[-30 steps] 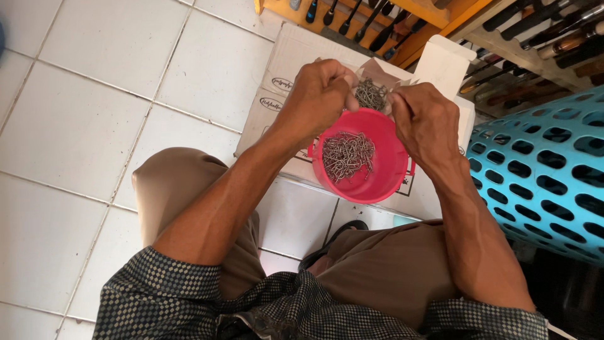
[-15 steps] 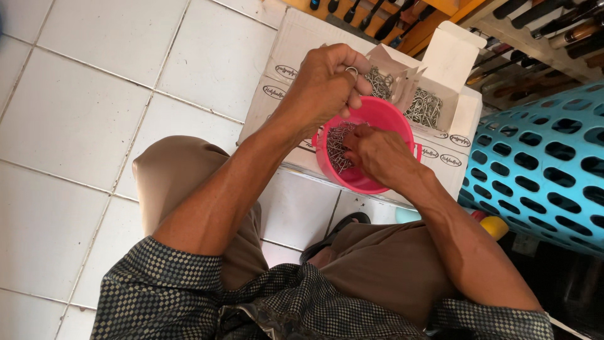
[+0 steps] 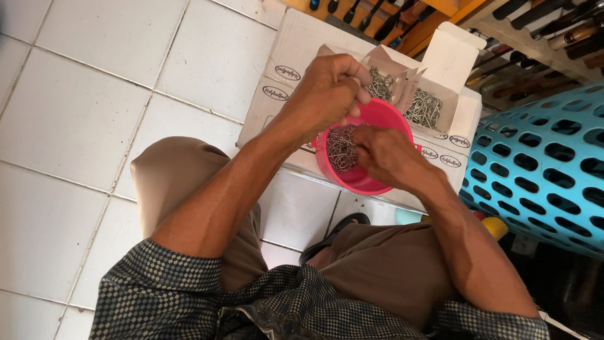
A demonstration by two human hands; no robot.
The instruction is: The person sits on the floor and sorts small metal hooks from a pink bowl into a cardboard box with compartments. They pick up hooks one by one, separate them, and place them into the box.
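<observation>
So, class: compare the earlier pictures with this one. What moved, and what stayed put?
The right hand left the cardboard box and dropped into the pink bowl, onto the small metal pieces. The left hand stayed raised at the bowl's rim, fingers pinched; its contents cannot be made out. Bowl, box and blue basket stayed put.

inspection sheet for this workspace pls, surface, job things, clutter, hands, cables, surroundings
surface: white tiled floor, seen from above past the person's knees
job's things: pink plastic bowl holding a heap of small metal hooks; it rests on a white cardboard box whose open flaps show more hooks in paper packets
clutter: yellow object by the basket, kind unclear
grippers: left hand above the bowl's rim, fingers curled, what it pinches is hidden; right hand reaches into the bowl, fingers on the hooks
cables: nothing seen
surroundings: blue perforated plastic basket to the right; wooden rack of tool handles at the top
</observation>
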